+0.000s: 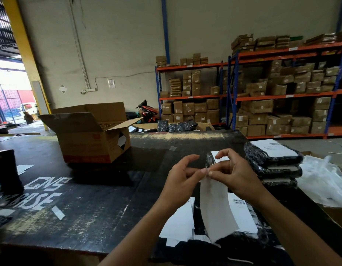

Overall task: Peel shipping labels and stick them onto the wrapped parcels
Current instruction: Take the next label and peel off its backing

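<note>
Both hands pinching the top edge of one label, trying to split it from the backing

The long white paper shipping label (pixel 216 208) hangs straight down from left hand (pixel 182 181) and right hand (pixel 237 175), fingertips meeting at its top; the stack of black-wrapped parcels (pixel 273 162) sits just right, nearer the right hand.

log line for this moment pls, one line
step: peeling | left hand: pinches label sheet top edge | right hand: pinches same edge | labelled parcels: stacked at right | cardboard box: open, on table
</note>
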Demonstrator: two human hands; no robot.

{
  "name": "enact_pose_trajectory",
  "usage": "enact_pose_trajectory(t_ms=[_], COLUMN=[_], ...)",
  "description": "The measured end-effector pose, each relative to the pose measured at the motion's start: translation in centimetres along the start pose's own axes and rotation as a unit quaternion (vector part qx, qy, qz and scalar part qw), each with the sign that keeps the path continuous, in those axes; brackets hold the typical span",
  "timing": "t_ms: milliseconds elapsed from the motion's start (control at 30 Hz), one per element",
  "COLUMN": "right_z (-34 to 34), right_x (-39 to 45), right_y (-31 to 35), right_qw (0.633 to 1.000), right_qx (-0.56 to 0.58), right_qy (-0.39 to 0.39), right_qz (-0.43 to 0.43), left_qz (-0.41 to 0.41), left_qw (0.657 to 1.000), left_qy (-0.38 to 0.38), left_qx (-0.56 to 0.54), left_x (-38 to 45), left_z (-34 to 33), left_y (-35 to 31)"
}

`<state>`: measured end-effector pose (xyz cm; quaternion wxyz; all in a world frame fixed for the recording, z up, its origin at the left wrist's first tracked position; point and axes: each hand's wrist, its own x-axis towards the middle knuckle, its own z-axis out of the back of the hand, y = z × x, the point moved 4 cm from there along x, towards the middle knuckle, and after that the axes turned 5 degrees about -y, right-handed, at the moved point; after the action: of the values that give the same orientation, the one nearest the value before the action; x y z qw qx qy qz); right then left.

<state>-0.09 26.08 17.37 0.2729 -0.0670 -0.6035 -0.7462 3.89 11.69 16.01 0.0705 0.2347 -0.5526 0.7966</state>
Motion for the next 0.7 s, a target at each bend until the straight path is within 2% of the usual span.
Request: enact_pose_trajectory(t_ms=[133, 367, 700], right_z=[-0.2, 0.6, -2.2], right_x=[-0.2, -0.6, -0.1], right_y=[-0.1, -1.5, -0.7], right_qw=[1.0, 0.998, 0.998], right_qx=[-0.003, 0.011, 0.04], right_qy=[0.013, 0.004, -0.019], right_qz=[-0.007, -0.059, -0.044], left_qz=[-0.003, 0.025, 0.003], left_qw=[1.0, 0.996, 0.997], left_qy=[-0.012, -0.083, -0.072], left_qx=[0.004, -0.02, -0.015], left_x=[-0.1, 0.1, -0.6], left_z=[0.1, 1.8, 1.8], left_y=[-0.1, 0.9, 0.4])
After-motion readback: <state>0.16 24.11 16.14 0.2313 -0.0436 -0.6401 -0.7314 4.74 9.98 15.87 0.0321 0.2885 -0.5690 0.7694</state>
